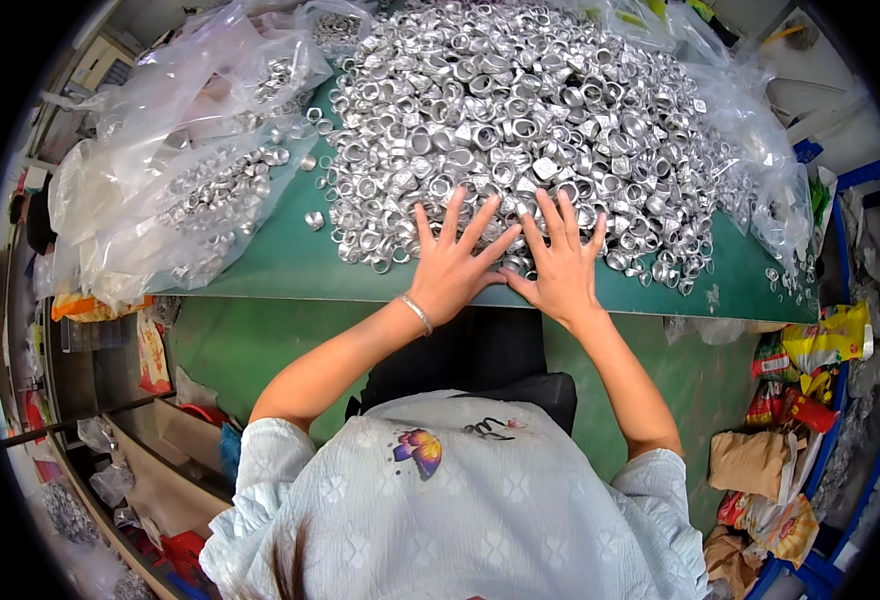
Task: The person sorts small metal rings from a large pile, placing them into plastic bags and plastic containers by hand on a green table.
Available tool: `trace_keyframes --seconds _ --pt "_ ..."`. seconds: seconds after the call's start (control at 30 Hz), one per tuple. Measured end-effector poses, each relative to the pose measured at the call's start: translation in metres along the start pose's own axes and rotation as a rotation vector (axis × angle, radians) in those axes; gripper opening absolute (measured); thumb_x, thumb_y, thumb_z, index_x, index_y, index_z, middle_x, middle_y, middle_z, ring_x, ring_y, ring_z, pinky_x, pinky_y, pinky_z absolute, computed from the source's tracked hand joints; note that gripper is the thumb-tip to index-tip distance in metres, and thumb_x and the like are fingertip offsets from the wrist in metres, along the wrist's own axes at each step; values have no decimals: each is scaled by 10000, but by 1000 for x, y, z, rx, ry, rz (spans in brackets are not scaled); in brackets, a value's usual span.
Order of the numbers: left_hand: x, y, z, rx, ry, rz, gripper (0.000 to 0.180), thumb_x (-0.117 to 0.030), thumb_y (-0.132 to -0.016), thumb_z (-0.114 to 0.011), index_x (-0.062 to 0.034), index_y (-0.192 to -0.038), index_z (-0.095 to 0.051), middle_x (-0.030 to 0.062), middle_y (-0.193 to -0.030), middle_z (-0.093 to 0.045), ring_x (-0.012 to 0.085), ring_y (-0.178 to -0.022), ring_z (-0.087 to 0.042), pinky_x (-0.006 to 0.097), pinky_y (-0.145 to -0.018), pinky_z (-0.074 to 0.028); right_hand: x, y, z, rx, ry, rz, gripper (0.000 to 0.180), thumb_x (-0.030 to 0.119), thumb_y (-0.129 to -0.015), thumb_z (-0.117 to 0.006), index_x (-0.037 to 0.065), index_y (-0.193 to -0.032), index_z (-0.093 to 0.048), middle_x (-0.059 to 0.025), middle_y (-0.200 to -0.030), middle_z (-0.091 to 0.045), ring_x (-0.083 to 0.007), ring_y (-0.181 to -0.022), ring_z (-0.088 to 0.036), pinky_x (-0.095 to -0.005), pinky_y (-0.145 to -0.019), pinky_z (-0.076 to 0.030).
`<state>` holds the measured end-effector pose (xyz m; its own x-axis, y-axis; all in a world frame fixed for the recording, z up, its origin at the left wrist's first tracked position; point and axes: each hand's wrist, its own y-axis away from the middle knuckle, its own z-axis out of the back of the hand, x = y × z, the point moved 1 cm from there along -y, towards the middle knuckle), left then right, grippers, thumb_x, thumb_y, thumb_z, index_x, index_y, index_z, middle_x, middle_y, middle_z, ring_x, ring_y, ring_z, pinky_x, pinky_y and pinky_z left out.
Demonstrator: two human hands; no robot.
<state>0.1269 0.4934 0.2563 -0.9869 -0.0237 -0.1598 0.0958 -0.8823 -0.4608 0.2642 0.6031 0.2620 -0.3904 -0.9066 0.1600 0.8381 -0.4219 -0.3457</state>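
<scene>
A large heap of silver-coloured metal rings (520,120) covers the middle of the green tabletop (290,250). My left hand (457,258) lies at the heap's near edge with its fingers spread over the rings; a bracelet (417,313) circles that wrist. Beside it, my right hand (560,260) also rests on the rings, palm down and fingers apart. The two thumbs almost meet near the table's front edge. Neither hand grips anything that I can see. A few loose rings (314,220) lie left of the heap.
Clear plastic bags (130,190) with more rings stand on the table's left side, and another bag (775,190) lies at the right. A blue-framed rack (845,270) with packets is on the right. Cardboard boxes (175,450) sit low on the left.
</scene>
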Motion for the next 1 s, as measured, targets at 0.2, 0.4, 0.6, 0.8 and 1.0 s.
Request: trace_keyframes --seconds 0.2,0.4,0.6,0.8,1.0 --pt "-8 3 -2 56 92 51 703 -365 -652 -721 -246 -1294 -460 80 -1451 -246 424 -1325 -162 733 -911 -116 -8 6 3 -33 -108 80 661 368 -651 -734 125 -1218 -497 -73 -1405 -326 -307 -1332 -237 -665 -969 -78" --pt "-16 1 -8 27 88 79 623 -367 -665 -720 -231 -1240 -524 103 -1448 -252 441 -1322 -154 725 -931 -56 -22 13 6 -114 -147 46 532 273 -732 -692 109 -1203 -507 -85 -1370 -370 -312 -1303 -291 -597 -997 -145" --pt "-22 -2 -10 -1 112 121 566 -343 -654 -737 -220 -1182 -573 120 -1444 -253 448 -1320 -154 715 -936 -46 -35 26 12 -317 -35 -116 336 163 -723 -693 73 -1033 -597 -94 -1219 -501 -319 -1185 -403 -480 -984 -187" --pt "-30 -4 -5 -48 187 173 543 -283 -618 -779 -193 -1123 -602 165 -1438 -246 447 -1322 -156 693 -960 -51 -41 27 19 -330 75 -106 282 131 -701 -686 84 -965 -601 -30 -1073 -563 -247 -1073 -484 -446 -953 -212" --pt "-43 -21 5 -162 251 220 463 -125 -636 -771 -160 -1073 -620 192 -1424 -266 445 -1322 -171 648 -1005 -50 -58 23 33 -437 -180 -4 305 83 -660 -696 46 -944 -591 -63 -984 -550 -257 -995 -504 -411 -904 -296"
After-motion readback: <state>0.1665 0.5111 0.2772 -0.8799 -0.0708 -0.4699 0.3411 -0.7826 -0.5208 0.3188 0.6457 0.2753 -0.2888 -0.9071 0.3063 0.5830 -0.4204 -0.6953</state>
